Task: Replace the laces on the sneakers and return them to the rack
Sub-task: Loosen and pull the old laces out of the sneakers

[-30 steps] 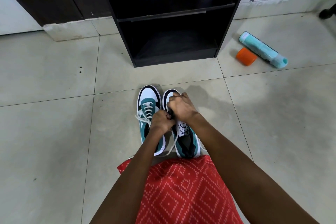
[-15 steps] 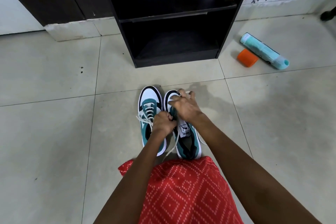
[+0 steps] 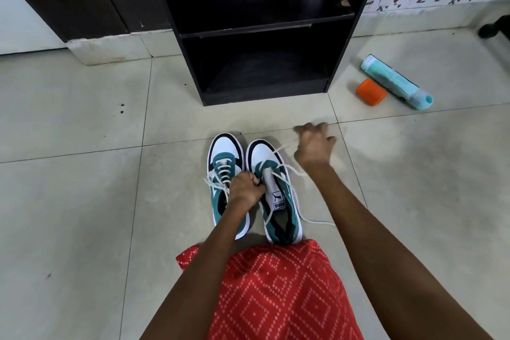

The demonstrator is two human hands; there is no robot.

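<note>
2 teal-and-white sneakers (image 3: 225, 148) stand together at the centre of the frame, with wide bare tiled floor (image 3: 82, 201) on both sides and the black wooden rack (image 3: 262, 95) above. The left hand (image 3: 244, 189) grips the white tongue (image 3: 276, 190) of the right one. The right hand (image 3: 314, 148) is blurred near 1 loose white lace (image 3: 320, 222), so I cannot tell its grip.

Soft, even indoor light — the right hand (image 3: 313, 146) is motion-blurred, and lines bow at the edges.

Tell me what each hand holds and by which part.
Left hand grips the right-side sneaker at its upper edge beside the tongue. Right hand pinches that sneaker's white lace, pulled out sideways; the exact grip is blurred.
</note>
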